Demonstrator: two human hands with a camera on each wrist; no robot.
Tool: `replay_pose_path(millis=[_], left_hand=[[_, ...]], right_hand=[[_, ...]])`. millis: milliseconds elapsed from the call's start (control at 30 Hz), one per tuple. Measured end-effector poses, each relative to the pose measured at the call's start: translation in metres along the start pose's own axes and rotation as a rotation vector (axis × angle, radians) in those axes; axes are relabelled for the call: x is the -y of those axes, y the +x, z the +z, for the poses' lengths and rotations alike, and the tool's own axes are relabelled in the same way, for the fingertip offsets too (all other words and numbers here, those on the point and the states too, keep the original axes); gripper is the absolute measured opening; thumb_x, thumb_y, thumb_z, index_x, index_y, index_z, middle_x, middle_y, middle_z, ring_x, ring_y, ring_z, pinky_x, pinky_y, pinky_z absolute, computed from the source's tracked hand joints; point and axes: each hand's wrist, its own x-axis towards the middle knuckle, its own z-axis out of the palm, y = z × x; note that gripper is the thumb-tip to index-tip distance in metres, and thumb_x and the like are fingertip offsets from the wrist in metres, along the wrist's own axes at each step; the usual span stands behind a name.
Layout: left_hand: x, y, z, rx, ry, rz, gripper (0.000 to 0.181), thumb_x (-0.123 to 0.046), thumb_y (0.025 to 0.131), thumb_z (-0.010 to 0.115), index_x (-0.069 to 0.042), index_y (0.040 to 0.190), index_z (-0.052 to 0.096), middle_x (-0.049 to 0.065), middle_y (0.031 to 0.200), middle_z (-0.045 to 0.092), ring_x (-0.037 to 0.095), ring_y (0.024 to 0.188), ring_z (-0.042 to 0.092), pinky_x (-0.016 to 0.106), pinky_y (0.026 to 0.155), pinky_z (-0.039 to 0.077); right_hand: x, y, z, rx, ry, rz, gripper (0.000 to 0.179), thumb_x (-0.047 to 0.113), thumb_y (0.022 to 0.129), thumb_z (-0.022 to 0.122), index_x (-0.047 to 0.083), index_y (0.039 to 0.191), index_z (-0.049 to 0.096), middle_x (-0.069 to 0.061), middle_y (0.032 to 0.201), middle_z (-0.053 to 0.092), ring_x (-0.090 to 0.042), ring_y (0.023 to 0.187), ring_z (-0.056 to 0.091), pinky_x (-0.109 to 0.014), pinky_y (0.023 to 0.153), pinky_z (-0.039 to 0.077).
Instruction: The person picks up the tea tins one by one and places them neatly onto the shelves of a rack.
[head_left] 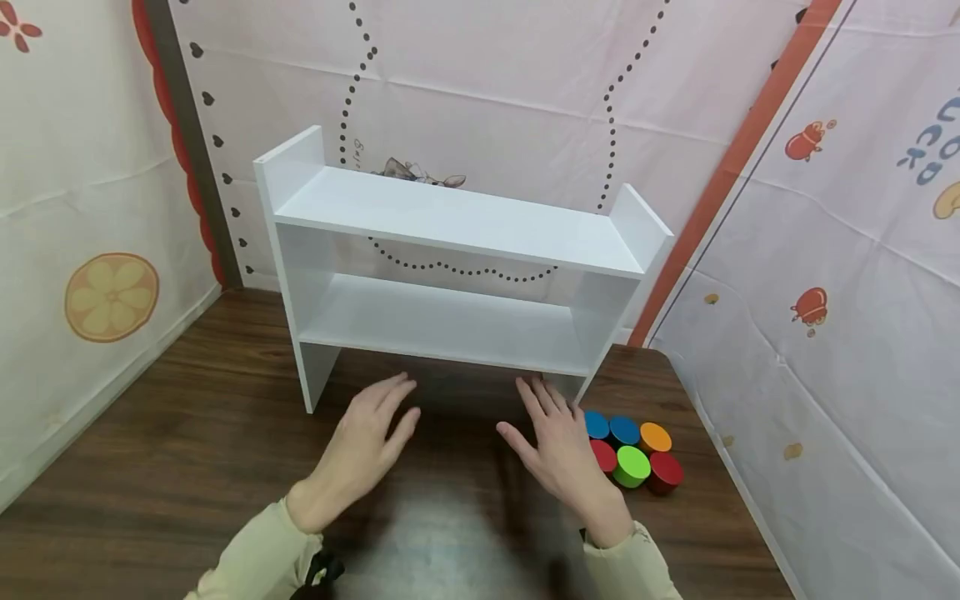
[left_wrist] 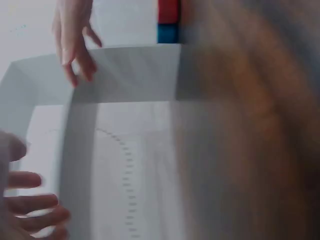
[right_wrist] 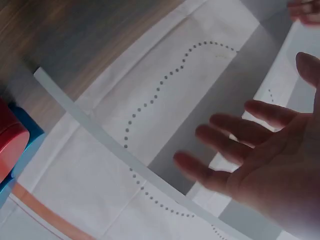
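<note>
A white two-tier shelf (head_left: 450, 321) stands on the dark wooden table, its two boards held between upright side panels. My left hand (head_left: 358, 442) hovers in front of its lower left part, fingers fairly straight and holding nothing. Opposite it, my right hand (head_left: 558, 446) reaches toward the lower right with fingers spread, also with nothing in it. The right wrist view shows the right hand (right_wrist: 270, 155) palm up close to the shelf, apart from it as far as I can tell. In the left wrist view the left fingers (left_wrist: 37, 205) are blurred near the shelf boards.
Several short round cylinders, blue, orange, red and green (head_left: 632, 465), stand grouped on the table (head_left: 712, 533) just right of the right hand. Printed cloth (head_left: 480, 75) hangs behind the shelf and along both sides.
</note>
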Motion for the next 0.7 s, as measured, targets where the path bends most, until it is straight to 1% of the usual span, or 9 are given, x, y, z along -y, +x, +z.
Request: replay_pose_path(millis=[67,100,167,233,333,433,533,600,700], left_hand=[[-0.002,0.018,-0.011,-0.127,-0.038,0.087,0.037,-0.017,0.091,0.06,0.001,0.123,0.06,0.02,0.127,0.06,0.036,0.117,0.057,0.05,0.1,0.047],[-0.003,0.029,-0.017,-0.183,-0.051,0.127,0.036,-0.015,0.089,0.059,0.002,0.121,0.061,0.021,0.125,0.061,0.035,0.115,0.059,0.048,0.1,0.048],[-0.003,0.051,-0.032,-0.269,-0.057,0.188,0.037,-0.014,0.088,0.057,0.003,0.121,0.06,0.022,0.127,0.06,0.036,0.118,0.057,0.047,0.103,0.046],[-0.003,0.073,-0.046,-0.333,-0.049,0.233,0.039,-0.013,0.087,0.056,0.004,0.122,0.058,0.023,0.133,0.055,0.038,0.125,0.052,0.047,0.11,0.041],[-0.002,0.102,-0.068,-0.385,-0.012,0.265,0.043,-0.013,0.087,0.055,0.002,0.127,0.054,0.023,0.142,0.047,0.04,0.135,0.041,0.049,0.117,0.03],[0.001,0.123,-0.087,-0.38,0.034,0.264,0.049,-0.011,0.085,0.057,0.0,0.133,0.05,0.023,0.147,0.042,0.039,0.14,0.034,0.051,0.12,0.022],[0.006,0.134,-0.1,-0.325,0.096,0.232,0.056,-0.008,0.084,0.059,-0.001,0.138,0.046,0.022,0.15,0.038,0.038,0.143,0.03,0.051,0.121,0.019],[0.01,0.139,-0.104,-0.279,0.146,0.205,0.059,-0.007,0.084,0.06,0.0,0.14,0.043,0.023,0.15,0.038,0.038,0.144,0.028,0.052,0.121,0.017],[0.016,0.143,-0.103,-0.228,0.195,0.174,0.057,-0.008,0.085,0.059,0.003,0.138,0.044,0.024,0.148,0.04,0.04,0.142,0.03,0.051,0.122,0.014]], right_hand=[[-0.001,-0.003,-0.006,0.005,0.047,-0.007,0.068,0.056,0.091,0.052,0.018,0.148,0.04,-0.009,0.152,0.042,-0.032,0.138,0.042,-0.064,0.109,0.033],[-0.001,-0.005,-0.009,0.0,0.064,-0.013,0.066,0.054,0.092,0.053,0.018,0.146,0.043,-0.009,0.149,0.047,-0.031,0.135,0.046,-0.062,0.107,0.036],[-0.005,-0.008,-0.015,-0.026,0.085,-0.027,0.06,0.05,0.092,0.056,0.016,0.141,0.05,-0.008,0.141,0.055,-0.03,0.126,0.054,-0.057,0.103,0.043],[-0.012,-0.012,-0.02,-0.057,0.071,-0.037,0.052,0.045,0.092,0.059,0.014,0.134,0.056,-0.007,0.131,0.062,-0.027,0.115,0.06,-0.05,0.096,0.051],[-0.028,-0.018,-0.026,-0.091,0.049,-0.021,0.043,0.037,0.09,0.064,0.01,0.124,0.063,-0.007,0.116,0.068,-0.024,0.102,0.064,-0.044,0.086,0.056],[-0.047,-0.022,-0.027,-0.093,0.022,0.027,0.039,0.032,0.088,0.067,0.007,0.119,0.066,-0.009,0.111,0.069,-0.024,0.097,0.065,-0.043,0.082,0.058],[-0.066,-0.027,-0.025,-0.069,-0.016,0.092,0.04,0.031,0.087,0.069,0.005,0.118,0.066,-0.011,0.112,0.068,-0.027,0.097,0.066,-0.043,0.079,0.059],[-0.077,-0.031,-0.024,-0.034,-0.038,0.137,0.043,0.032,0.087,0.069,0.004,0.119,0.065,-0.012,0.112,0.068,-0.026,0.092,0.066,-0.04,0.074,0.059],[-0.089,-0.038,-0.023,0.028,-0.081,0.201,0.047,0.035,0.086,0.069,0.002,0.12,0.064,-0.013,0.112,0.066,-0.025,0.088,0.064,-0.039,0.067,0.058]])
